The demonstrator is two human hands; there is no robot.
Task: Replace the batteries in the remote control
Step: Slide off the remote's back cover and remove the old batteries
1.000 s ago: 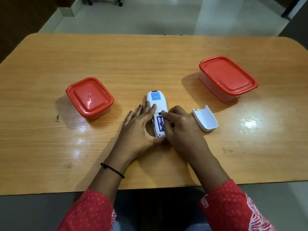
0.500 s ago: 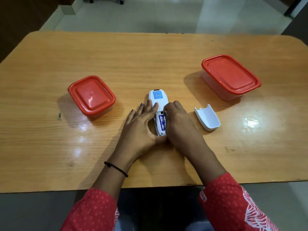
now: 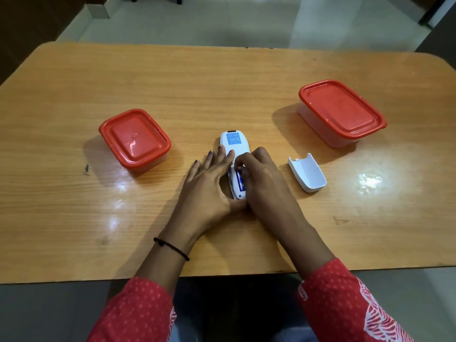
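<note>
Near the table's [image 3: 74, 77] left edge a small red-lidded container [image 3: 134, 138] is sitting untouched. Toward the middle of the near edge, the left hand [image 3: 209, 186] is lying flat with its fingers spread wide, steadying the left flank of the white remote control [image 3: 235, 144], which is resting face down with its open compartment toward the person. The right hand [image 3: 261, 178] is curling over that compartment, its fingers bent and narrow, pressing on a blue battery [image 3: 240, 183]; I cannot tell whether they are pinching it or only pushing. The remote looks light, stiff and smooth, apt to skate on the glossy wood, so holding its sides seems wise, and the battery is probably best pried up by one end. Just to the right, the white battery cover [image 3: 307, 174] is lying hollow side up, and a larger red-lidded container [image 3: 341, 112] is standing toward the far right corner. Compared with half a second ago, the right fingertips are digging slightly deeper into the compartment; everything else is staying put.
</note>
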